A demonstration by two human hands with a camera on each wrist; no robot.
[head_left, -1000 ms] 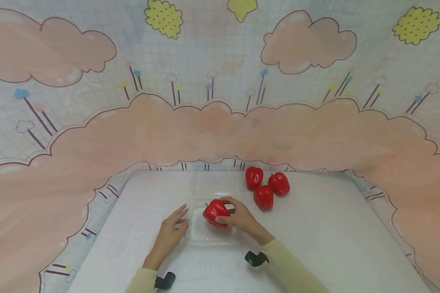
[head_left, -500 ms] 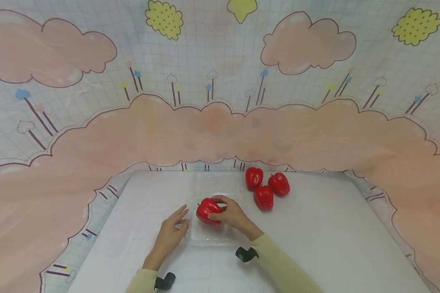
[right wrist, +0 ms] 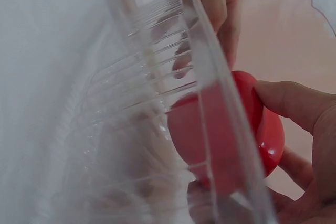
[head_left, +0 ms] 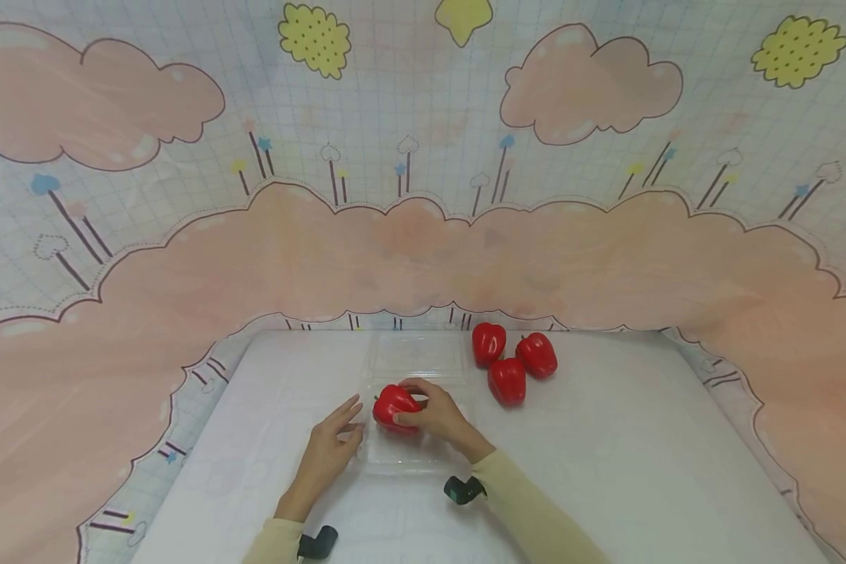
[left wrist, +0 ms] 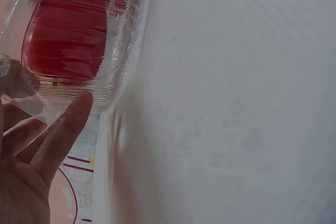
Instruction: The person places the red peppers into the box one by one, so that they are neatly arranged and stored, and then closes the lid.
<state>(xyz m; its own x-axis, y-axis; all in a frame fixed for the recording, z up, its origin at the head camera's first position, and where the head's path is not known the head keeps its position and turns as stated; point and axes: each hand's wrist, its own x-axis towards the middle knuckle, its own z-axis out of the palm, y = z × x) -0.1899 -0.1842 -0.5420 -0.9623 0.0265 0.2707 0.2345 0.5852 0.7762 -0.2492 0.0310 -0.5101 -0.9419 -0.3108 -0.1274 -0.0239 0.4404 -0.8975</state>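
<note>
A red bell pepper (head_left: 395, 409) with a short green stem is gripped by my right hand (head_left: 437, 415), thumb on the near side and fingers behind. It is over the left part of the base of a clear plastic clamshell box (head_left: 423, 458), whose lid (head_left: 419, 356) lies open at the back. In the right wrist view the pepper (right wrist: 210, 129) shows partly through the ribbed wall, low between its rims. At the box's left side is my left hand (head_left: 331, 442), its fingers fairly straight; in the left wrist view a fingertip (left wrist: 81, 100) reaches right to the wall.
Three more red bell peppers (head_left: 507, 381) lie grouped on the white table (head_left: 641, 454), right of the lid. A patterned cloth backdrop (head_left: 423, 251) rises along the table's back and sides. Each wrist carries a small black camera (head_left: 464, 490).
My right hand has moved left with the bell pepper, from about the middle of the box base toward its left wall. The left hand has stayed in place.
</note>
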